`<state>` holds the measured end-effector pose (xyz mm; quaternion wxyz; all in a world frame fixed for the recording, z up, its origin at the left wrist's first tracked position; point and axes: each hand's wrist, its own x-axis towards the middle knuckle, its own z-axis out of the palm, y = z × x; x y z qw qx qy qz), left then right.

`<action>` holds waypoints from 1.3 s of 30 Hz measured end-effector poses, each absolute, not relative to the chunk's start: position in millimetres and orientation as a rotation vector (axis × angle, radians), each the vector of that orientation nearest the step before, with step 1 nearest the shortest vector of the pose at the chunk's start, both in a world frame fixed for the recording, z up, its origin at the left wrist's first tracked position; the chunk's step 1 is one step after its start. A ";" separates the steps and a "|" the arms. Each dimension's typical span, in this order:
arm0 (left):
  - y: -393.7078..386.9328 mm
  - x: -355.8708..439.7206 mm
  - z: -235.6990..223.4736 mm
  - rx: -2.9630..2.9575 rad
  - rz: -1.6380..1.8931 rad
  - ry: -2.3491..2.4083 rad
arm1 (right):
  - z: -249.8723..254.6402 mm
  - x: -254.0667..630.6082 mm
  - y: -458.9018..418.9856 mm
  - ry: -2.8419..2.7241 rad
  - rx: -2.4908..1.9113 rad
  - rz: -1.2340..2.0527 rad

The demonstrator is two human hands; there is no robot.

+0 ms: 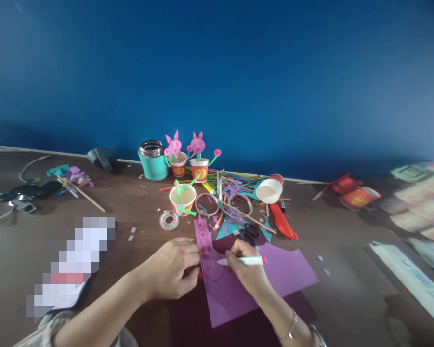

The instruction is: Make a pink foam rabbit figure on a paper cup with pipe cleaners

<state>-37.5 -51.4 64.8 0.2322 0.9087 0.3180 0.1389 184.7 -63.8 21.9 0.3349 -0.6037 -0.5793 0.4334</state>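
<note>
My right hand [243, 267] grips a white marker [251, 260] with a red end. Its tip points left, over a purple paper sheet [245, 299]. Red outlines show on the sheet: a large round shape, and hearts and ear shapes on the narrow strip above it. At the sheet's left edge is my left hand [178, 267], its fingers curled. A small red piece [201, 275] shows by its fingertips; what the fingers hold is mostly hidden. Black-handled scissors [250, 233] lie just beyond my right hand, on paper scraps.
Behind stand paper cups with pink animal faces [196, 145], a straw-armed cup [182, 197] and a turquoise jar [153, 161]. Tape rolls [206, 205], sticks and a red cutter-like tool [283, 221] lie nearby. A phone-like device [72, 270] is left; a white bar [408, 282] is right.
</note>
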 end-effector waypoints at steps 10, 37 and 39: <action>-51.3 -37.7 65.0 2.494 0.382 0.872 | 25.5 178.5 -63.4 -1.581 -1.653 1.019; -50.9 -36.3 65.8 2.497 0.397 0.872 | 25.2 179.6 -65.3 -1.528 -1.624 0.895; -50.9 -36.3 65.3 2.500 0.397 0.869 | 25.3 180.2 -65.2 -1.535 -1.632 0.898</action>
